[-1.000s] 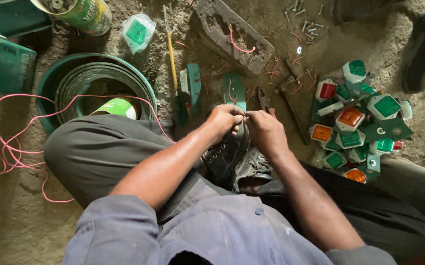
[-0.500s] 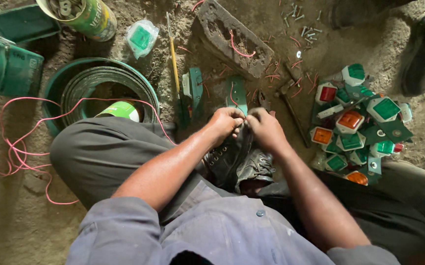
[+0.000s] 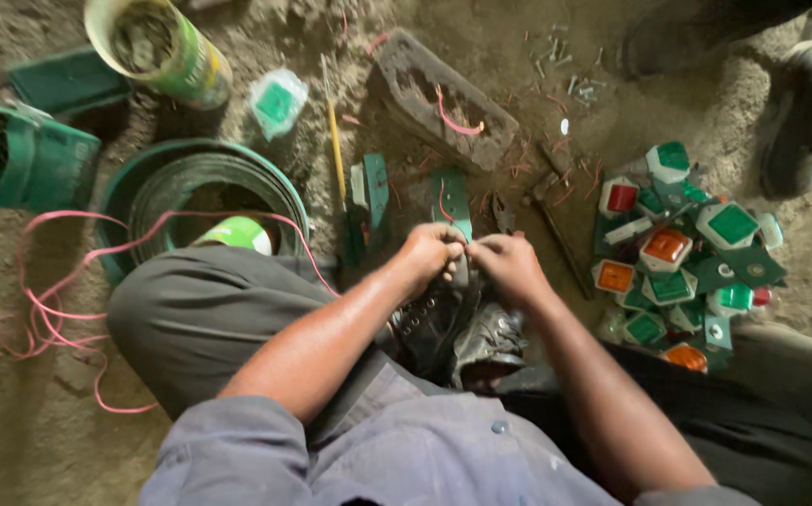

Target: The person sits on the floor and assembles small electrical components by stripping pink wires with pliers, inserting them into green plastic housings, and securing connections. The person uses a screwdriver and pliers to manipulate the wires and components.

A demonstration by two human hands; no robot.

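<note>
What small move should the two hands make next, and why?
Probably keep working the small green piece pinched between the left hand and right hand: both sets of fingertips meet on it, above the shoes, though what they do there is hidden.

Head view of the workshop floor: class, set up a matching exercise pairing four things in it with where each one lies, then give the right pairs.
Things:
1. tin can
2. coiled green strip
3. pile of small lamps
4. pink wire

Places:
A. far right, beyond the right hand
B. top left, tipped on the dirt
C. looped on the ground at the left
D. just beyond the left knee, with a green tape roll in it

Pairs: 1-B, 2-D, 3-A, 4-C
</note>
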